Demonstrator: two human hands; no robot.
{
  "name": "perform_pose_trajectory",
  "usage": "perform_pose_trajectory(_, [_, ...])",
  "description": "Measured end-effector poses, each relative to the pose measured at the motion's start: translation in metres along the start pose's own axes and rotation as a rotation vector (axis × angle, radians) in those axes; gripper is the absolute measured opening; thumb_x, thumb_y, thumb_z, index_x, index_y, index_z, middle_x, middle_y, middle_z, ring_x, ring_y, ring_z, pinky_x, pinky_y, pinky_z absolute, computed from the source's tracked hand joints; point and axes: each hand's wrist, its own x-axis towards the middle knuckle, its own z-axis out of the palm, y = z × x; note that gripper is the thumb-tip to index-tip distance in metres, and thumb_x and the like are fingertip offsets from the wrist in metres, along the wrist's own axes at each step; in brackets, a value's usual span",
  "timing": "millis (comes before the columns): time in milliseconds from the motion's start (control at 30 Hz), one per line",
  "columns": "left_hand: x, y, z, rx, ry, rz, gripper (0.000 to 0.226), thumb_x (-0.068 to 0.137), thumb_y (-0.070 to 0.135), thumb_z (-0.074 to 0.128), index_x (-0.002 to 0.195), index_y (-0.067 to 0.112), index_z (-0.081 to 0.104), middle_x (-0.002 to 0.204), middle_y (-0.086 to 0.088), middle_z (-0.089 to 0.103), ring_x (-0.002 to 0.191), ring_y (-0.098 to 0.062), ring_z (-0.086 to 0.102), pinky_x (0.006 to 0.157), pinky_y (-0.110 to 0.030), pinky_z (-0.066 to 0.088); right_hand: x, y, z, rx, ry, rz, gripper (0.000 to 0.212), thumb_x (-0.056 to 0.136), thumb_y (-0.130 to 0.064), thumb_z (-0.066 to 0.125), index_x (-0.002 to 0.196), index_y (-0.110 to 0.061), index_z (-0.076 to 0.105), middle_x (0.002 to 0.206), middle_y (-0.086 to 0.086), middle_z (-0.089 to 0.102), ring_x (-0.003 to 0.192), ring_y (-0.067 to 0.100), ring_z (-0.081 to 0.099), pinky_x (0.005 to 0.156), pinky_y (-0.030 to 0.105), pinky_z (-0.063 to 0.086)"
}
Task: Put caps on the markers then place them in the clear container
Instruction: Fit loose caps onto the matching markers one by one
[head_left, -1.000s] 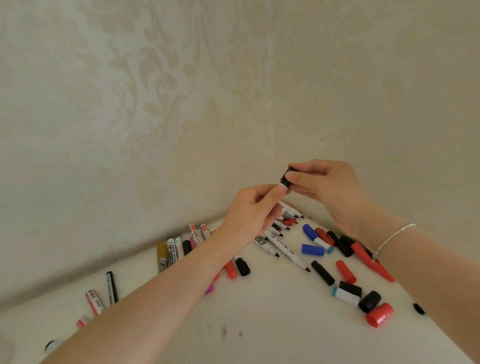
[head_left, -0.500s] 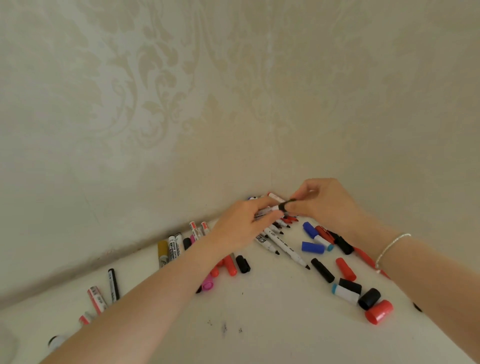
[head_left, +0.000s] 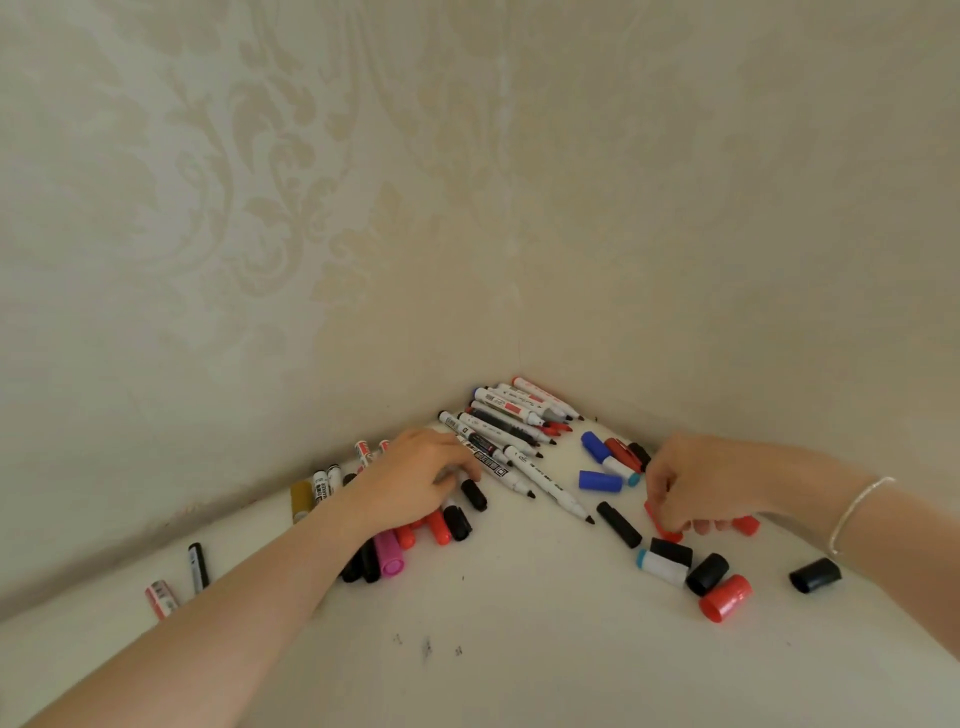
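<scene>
Several uncapped white markers (head_left: 519, 431) lie fanned out in the corner of the white table (head_left: 519, 649). My left hand (head_left: 415, 480) rests palm down on the heap of markers and caps beside them, fingertips close to a black cap (head_left: 474, 493); whatever is under the palm is hidden. My right hand (head_left: 698, 480) is lowered to the table with its fingertips pinched on a red cap (head_left: 662, 525). Loose caps lie around it: blue (head_left: 600, 480), long black (head_left: 618, 524), large red (head_left: 724, 597). No clear container is in view.
Two patterned walls (head_left: 363, 234) meet behind the markers and close off the corner. A pink cap (head_left: 388, 557) and red caps lie under my left wrist. A gold marker (head_left: 300, 501), a black marker (head_left: 197, 566) and a red-labelled one (head_left: 162, 598) lie along the left wall. Another black cap (head_left: 814, 575) sits far right.
Both hands came down from holding a marker and black cap together in the air. They have separated; the left now rests on the pile, the right pinches a red cap.
</scene>
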Motion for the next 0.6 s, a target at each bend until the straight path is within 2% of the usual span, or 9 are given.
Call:
perform_pose_trajectory(100, [0.003, -0.001, 0.002, 0.007, 0.010, -0.001, 0.025, 0.085, 0.003, 0.055, 0.093, 0.019, 0.072, 0.091, 0.010, 0.064, 0.092, -0.011, 0.057, 0.086, -0.022, 0.037, -0.004, -0.003, 0.006, -0.098, -0.054, -0.019, 0.019, 0.082, -0.013, 0.063, 0.100, -0.007, 0.066, 0.071, 0.002, 0.059, 0.055, 0.009, 0.049, 0.039, 0.011, 0.036])
perform_pose_trajectory(167, [0.006, -0.001, 0.003, 0.047, 0.021, -0.057, 0.024, 0.087, 0.005, 0.052, 0.091, 0.018, 0.071, 0.094, 0.006, 0.066, 0.093, -0.014, 0.057, 0.093, -0.029, 0.038, 0.000, -0.004, 0.011, -0.183, -0.025, -0.033, 0.024, 0.080, -0.013, 0.064, 0.103, -0.008, 0.068, 0.087, 0.007, 0.066, 0.068, 0.014, 0.053, 0.051, 0.015, 0.042])
perform_pose_trajectory(233, [0.011, -0.001, 0.003, 0.114, 0.065, -0.122, 0.025, 0.088, 0.008, 0.049, 0.090, 0.021, 0.070, 0.095, 0.008, 0.064, 0.096, -0.014, 0.056, 0.103, -0.033, 0.031, 0.004, -0.005, 0.015, -0.260, 0.031, -0.038, 0.025, 0.080, -0.012, 0.065, 0.104, -0.009, 0.069, 0.103, 0.009, 0.069, 0.078, 0.015, 0.056, 0.063, 0.019, 0.045])
perform_pose_trajectory(300, [0.018, 0.002, 0.002, 0.152, 0.112, -0.162, 0.025, 0.090, 0.010, 0.049, 0.095, 0.024, 0.070, 0.099, 0.008, 0.064, 0.100, -0.014, 0.055, 0.110, -0.033, 0.022, 0.006, -0.006, 0.018, -0.290, 0.062, -0.034, 0.026, 0.081, -0.011, 0.064, 0.107, -0.008, 0.067, 0.108, 0.009, 0.068, 0.080, 0.014, 0.055, 0.063, 0.017, 0.043])
perform_pose_trajectory(367, [0.026, 0.007, 0.001, 0.155, 0.110, -0.165, 0.026, 0.093, 0.014, 0.049, 0.103, 0.026, 0.069, 0.108, 0.008, 0.065, 0.107, -0.013, 0.055, 0.112, -0.032, 0.018, 0.007, -0.007, 0.021, -0.299, 0.086, -0.034, 0.026, 0.083, -0.011, 0.063, 0.108, -0.008, 0.065, 0.106, 0.007, 0.068, 0.079, 0.013, 0.054, 0.062, 0.015, 0.041])
perform_pose_trajectory(467, [0.037, 0.013, 0.005, 0.164, 0.038, -0.146, 0.031, 0.096, 0.016, 0.046, 0.114, 0.030, 0.066, 0.119, 0.009, 0.064, 0.117, -0.011, 0.052, 0.114, -0.035, 0.013, 0.009, -0.008, 0.025, -0.320, 0.087, -0.035, 0.019, 0.084, -0.015, 0.064, 0.102, -0.012, 0.060, 0.096, 0.003, 0.064, 0.078, 0.011, 0.053, 0.072, 0.019, 0.047])
perform_pose_trajectory(533, [0.042, 0.012, 0.009, 0.164, -0.019, -0.157, 0.033, 0.096, 0.018, 0.045, 0.118, 0.032, 0.064, 0.124, 0.009, 0.062, 0.118, -0.011, 0.052, 0.113, -0.037, 0.014, 0.009, -0.008, 0.026, -0.333, 0.104, -0.031, 0.013, 0.085, -0.016, 0.062, 0.095, -0.016, 0.054, 0.085, -0.001, 0.058, 0.076, 0.011, 0.052, 0.073, 0.021, 0.048])
perform_pose_trajectory(600, [0.047, 0.010, 0.009, 0.171, -0.066, -0.171, 0.034, 0.096, 0.018, 0.045, 0.120, 0.033, 0.063, 0.126, 0.009, 0.060, 0.118, -0.011, 0.052, 0.108, -0.035, 0.020, 0.009, -0.009, 0.025, -0.315, 0.141, -0.017, 0.012, 0.084, -0.016, 0.061, 0.094, -0.015, 0.054, 0.082, -0.002, 0.054, 0.072, 0.010, 0.050, 0.068, 0.020, 0.046])
